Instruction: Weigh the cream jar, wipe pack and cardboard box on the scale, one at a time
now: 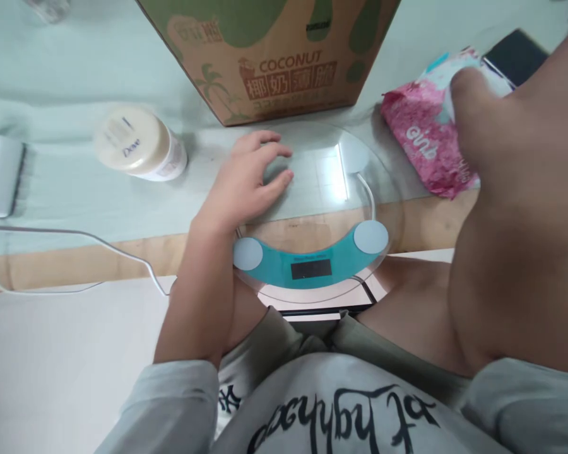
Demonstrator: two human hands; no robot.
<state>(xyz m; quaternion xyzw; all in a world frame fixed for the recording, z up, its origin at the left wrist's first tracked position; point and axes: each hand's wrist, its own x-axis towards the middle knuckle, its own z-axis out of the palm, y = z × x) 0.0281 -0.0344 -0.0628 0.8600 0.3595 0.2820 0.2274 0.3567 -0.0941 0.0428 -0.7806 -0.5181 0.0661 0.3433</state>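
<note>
My left hand (pixel 255 173) lies on the round glass top of a bathroom scale (pixel 307 277), fingers apart and holding nothing. The scale has a teal curved panel with a dark display and pale round pads, and its near edge overhangs the table edge above my lap. Raised close to the camera at the right is my right hand (pixel 502 120), blurred, with its fingers mostly hidden or outside the view. Beneath it in the picture lies a pink and white soft packet (pixel 430 139), partly covered by the hand. Whether the two touch I cannot tell.
A cardboard carton (pixel 284 63) printed "COCONUT" stands behind the scale. To the left are a cream-lidded Dove jar (pixel 142 145), a white box-like device (pixel 0 176) and a white cable (pixel 85 234). A dark phone-like object (pixel 515 57) lies behind the packet on the pale green cloth (pixel 52 120).
</note>
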